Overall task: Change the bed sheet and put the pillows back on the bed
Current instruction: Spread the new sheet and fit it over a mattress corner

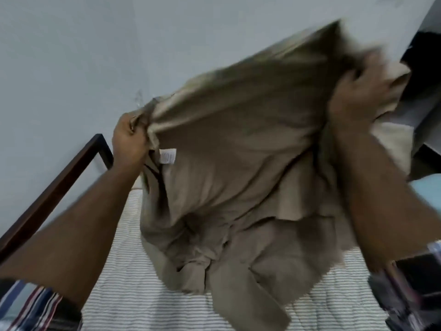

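A beige bed sheet (238,163) hangs bunched in the air above the bed, with a small white label near its left edge. My left hand (130,139) grips the sheet's upper left corner, fingers curled round the cloth. My right hand (358,99) holds the sheet's upper right part, fingers curled into the blurred fabric. The sheet's lower folds droop onto the striped mattress (124,271) below. No pillows are in view.
A dark wooden bed frame rail (55,187) runs along the left side by the pale wall (71,56). A dark object (422,68) stands at the upper right. Something light blue (427,187) shows at the right edge.
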Tool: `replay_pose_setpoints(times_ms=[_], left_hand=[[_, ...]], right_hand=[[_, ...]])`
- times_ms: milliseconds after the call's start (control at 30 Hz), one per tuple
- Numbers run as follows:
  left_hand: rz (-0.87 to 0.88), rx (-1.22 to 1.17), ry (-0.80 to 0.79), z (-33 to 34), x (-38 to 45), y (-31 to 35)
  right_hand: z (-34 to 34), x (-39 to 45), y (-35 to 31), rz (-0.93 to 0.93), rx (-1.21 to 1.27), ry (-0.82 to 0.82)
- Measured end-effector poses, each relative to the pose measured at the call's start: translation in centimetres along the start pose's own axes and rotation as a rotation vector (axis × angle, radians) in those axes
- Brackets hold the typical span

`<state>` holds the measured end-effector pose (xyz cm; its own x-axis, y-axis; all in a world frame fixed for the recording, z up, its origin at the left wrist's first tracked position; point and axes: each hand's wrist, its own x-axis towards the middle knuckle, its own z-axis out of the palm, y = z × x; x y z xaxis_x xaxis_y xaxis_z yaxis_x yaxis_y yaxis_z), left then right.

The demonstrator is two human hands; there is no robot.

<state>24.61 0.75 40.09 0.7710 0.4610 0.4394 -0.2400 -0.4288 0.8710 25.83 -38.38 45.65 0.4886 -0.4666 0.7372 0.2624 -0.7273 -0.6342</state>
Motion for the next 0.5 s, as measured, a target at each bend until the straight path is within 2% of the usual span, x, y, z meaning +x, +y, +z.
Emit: replay_pose_setpoints(times_ms=[33,100,133,167,200,233,300,333,367,400,467,500], left_hand=[[-0.011,0.023,-0.017,-0.4,0.1,-0.7],[-0.052,0.133,-0.071,-1.8,-0.4,-2.7],[-0.065,0.18,-0.093,-2.5,-0.7,-3.6],[-0.067,0.201,-0.098,-3.1,-1.0,-4.2],[-0.062,0.208,-0.082,-3.5,-1.3,-4.3],[-0.059,0.212,-0.06,-3.9,-1.5,-4.2],[-0.03,0.207,-0.032,-4.3,-1.7,-3.5],[-0.017,0.177,-0.022,-4.5,-1.9,-3.2],[0.002,0.148,-0.005,-4.9,-2.2,-2.9],[0.011,0.138,0.023,-5.4,-2.7,-2.5],[-0.011,0.176,0.021,-6.8,-3.5,-2.7],[-0.042,0.225,0.013,-7.4,-3.9,-3.0]], right_hand=[[0.4,-1.8,0.8,0.008,-0.061,-0.183],[0.4,-5.7,3.7,0.197,-0.19,-0.645],[-0.1,-7.2,5.4,0.313,-0.196,-0.748],[-0.7,-7.8,6.5,0.38,-0.199,-0.742],[-1.4,-7.4,6.9,0.42,-0.176,-0.611],[-2.4,-6.5,6.2,0.373,-0.123,-0.397],[-4.4,-4.5,3.6,0.131,0.035,0.042],[-5.1,-4.6,2.3,0.04,0.074,0.118],[-5.3,-5.7,2.2,-0.011,0.049,0.071],[-5.2,-7.2,3.3,-0.028,-0.023,-0.071],[-5.1,-10.9,6.2,0.068,-0.257,-0.49],[-5.5,-12.3,7.1,0.1,-0.281,-0.581]])
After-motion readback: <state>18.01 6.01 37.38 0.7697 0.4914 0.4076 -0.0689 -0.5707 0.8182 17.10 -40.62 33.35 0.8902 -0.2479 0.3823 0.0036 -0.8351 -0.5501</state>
